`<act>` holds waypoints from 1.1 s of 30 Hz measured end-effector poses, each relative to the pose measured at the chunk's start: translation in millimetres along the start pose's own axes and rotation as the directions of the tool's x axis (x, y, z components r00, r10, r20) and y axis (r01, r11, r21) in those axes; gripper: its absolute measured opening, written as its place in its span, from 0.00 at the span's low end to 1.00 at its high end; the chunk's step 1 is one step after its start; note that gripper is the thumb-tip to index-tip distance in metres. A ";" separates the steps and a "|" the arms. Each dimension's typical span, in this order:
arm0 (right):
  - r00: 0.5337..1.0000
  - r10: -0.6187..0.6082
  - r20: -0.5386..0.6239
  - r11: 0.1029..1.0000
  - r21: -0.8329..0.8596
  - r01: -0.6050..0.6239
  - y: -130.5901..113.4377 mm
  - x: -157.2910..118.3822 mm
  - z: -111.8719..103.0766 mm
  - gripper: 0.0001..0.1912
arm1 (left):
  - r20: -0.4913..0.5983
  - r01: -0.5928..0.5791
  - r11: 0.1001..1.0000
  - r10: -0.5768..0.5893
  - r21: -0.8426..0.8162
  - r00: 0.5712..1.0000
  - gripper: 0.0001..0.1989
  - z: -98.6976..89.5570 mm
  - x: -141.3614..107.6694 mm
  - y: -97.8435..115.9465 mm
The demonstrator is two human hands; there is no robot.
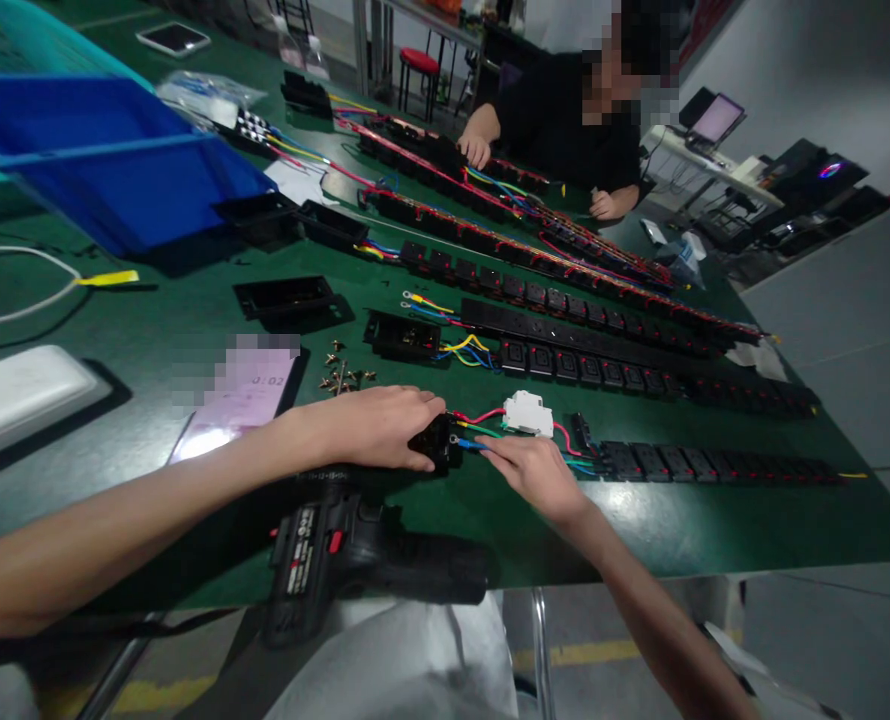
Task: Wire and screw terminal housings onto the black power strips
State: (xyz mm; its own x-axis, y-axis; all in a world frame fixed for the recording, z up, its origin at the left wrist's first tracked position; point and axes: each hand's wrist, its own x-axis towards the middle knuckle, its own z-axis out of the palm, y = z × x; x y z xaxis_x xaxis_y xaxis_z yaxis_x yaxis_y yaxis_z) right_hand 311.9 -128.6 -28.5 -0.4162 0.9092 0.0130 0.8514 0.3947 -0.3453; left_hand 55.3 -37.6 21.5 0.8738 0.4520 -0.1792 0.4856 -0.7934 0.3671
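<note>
A black cordless drill [355,560] lies on its side at the near edge of the green-topped bench [482,530]. Just beyond it, a small, black, rectangular socket housing [437,445] is covered by the left hand [362,428], whose grip is closed over the housing with the fingers curled down across it. Thin red, green and blue wires [479,416] lead from the housing, and a white plastic circuit breaker [527,413] sits among them. The right hand [535,475] is held just beside the housing, its fingertips [490,447] at the blue strand; how firmly that strand is gripped cannot be told. To the left, loose brass screws [344,378] are scattered beside a phone [239,397] with a pixelated screen. A long black socket strip [715,467] is laid out beyond the wires, and further black strips and housings are ranged behind it. A blue plastic tray [107,160] is placed at the far left. At the far side, a strip is touched by a co-worker's hand [476,150].
</note>
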 end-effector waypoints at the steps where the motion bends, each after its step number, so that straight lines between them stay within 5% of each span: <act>1: 1.000 -0.007 0.005 1.000 -0.007 0.007 -0.9 -0.9 -1.2 0.16 | 0.002 -0.008 1.000 0.008 0.003 1.000 0.23 -0.2 0.0 0.3; 33: 0.998 -0.053 0.023 0.983 -0.177 0.057 -17.9 -14.9 5.8 0.16 | -0.049 -0.043 0.999 0.045 0.029 0.998 0.25 14.9 2.0 21.2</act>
State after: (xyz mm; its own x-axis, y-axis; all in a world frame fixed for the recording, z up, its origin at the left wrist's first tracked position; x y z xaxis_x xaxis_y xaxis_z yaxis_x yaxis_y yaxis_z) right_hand 300.9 -150.0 -27.9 -0.4682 0.8836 0.0098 0.8696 0.4627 -0.1723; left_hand 67.7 -59.7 15.4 0.8925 0.4354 -0.1177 0.4477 -0.8236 0.3483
